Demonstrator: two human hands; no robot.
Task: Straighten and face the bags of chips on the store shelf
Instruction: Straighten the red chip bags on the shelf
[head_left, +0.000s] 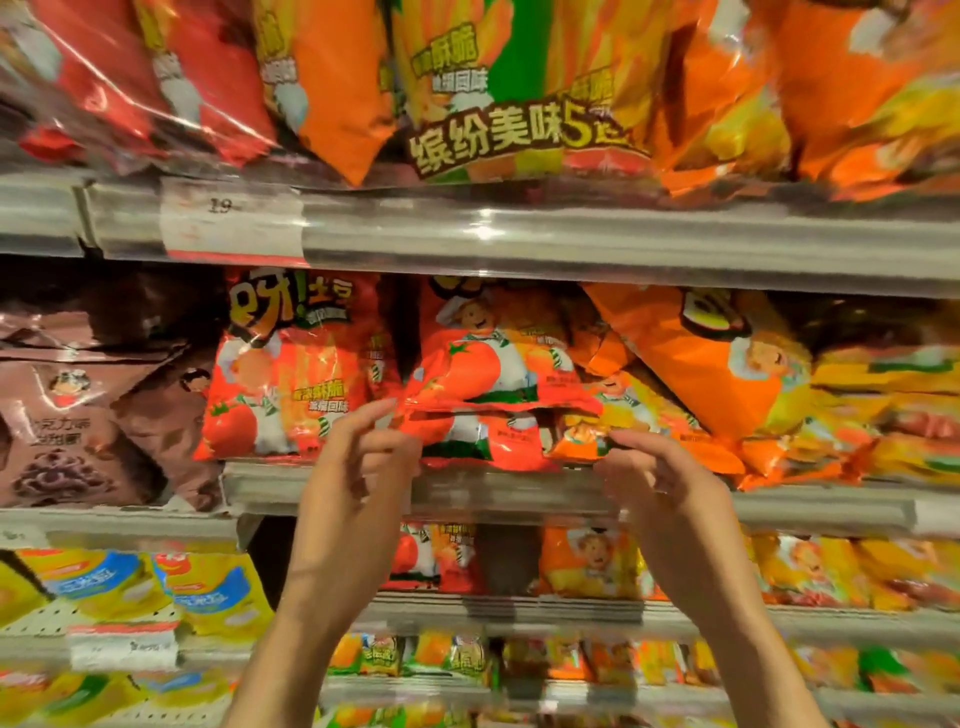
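Store shelving fills your view, its middle shelf rail (519, 493) the landmark. Above its left end stand brown bags (78, 415). Your left hand (358, 467) pinches the red tomato bag (467, 384) just above the rail; your right hand (660, 478) pinches a small orange bag (576, 441) beside it.

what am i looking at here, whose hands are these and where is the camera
There is no machine here. One camera sits on a person's head and looks forward at store shelves, so the two bare arms reaching up from below are that person's own. The left hand pinches the left edge of a red tomato chip bag on the middle shelf. The right hand holds a small orange bag at the shelf's front. Brown bags lie to the left, and orange bags lean to the right.
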